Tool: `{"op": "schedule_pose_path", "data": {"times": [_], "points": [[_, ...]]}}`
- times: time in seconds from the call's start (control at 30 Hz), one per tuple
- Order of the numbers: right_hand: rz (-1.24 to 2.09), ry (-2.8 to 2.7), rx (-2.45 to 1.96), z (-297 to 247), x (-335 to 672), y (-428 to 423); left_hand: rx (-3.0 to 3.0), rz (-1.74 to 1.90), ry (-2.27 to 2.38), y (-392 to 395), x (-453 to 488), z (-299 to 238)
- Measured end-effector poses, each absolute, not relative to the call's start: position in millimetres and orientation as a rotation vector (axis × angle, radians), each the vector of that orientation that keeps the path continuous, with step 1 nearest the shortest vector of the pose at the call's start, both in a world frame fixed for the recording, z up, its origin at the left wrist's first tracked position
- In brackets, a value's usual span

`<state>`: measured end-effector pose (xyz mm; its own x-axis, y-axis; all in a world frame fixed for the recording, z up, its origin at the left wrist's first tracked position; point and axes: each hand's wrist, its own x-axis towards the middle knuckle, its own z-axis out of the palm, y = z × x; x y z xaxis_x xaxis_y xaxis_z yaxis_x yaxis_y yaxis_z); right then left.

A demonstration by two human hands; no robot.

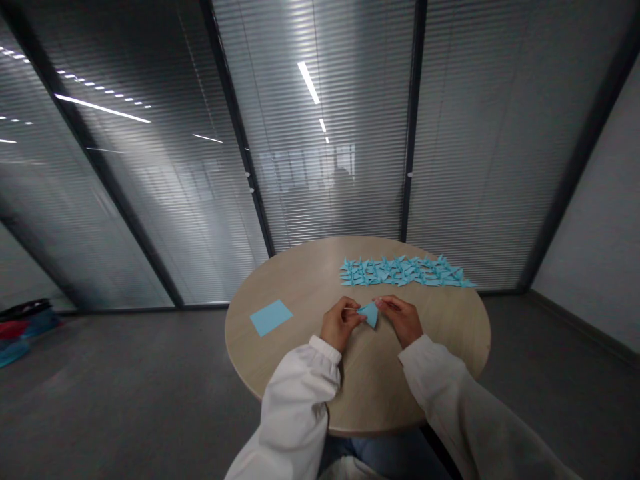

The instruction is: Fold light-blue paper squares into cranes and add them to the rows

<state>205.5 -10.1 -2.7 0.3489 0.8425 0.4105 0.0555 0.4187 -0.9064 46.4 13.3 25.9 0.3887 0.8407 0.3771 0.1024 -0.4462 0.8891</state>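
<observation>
Both my hands pinch a small folded piece of light blue paper (370,313) just above a round wooden table (300,280). My left hand (341,324) grips its left corner with curled fingers. My right hand (401,319) holds the right side with fingertips pressed together. The paper forms a small triangle pointing down. Both arms wear white sleeves.
Several folded blue paper figures (405,271) lie in rows at the table's far side. A flat blue paper square (271,317) lies at the left of the table. Glass walls with blinds stand behind. Red and blue items (20,327) lie on the floor far left.
</observation>
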Motion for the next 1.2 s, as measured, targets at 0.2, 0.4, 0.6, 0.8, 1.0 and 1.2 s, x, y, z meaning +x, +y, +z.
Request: {"op": "schedule_pose_path", "data": {"times": [0.2,0.4,0.6,0.8,1.0,1.2], "points": [[0.662,-1.113,-1.018,-2,205,-10,1.875,1.162,0.829,16,46,23],[0.657,-1.099,-1.007,-2,205,-11,1.822,1.207,0.826,16,48,24],[0.632,-1.099,-1.007,0,203,-12,1.885,1.198,0.891,15,46,25],[0.608,-1.152,-1.023,3,203,-13,1.962,1.168,0.885,17,44,22],[0.487,-1.299,-1.047,9,201,-15,2.275,0.884,0.906,16,41,26],[0.351,-1.379,-1.062,6,200,-14,2.367,0.668,0.964,18,40,24]]}}
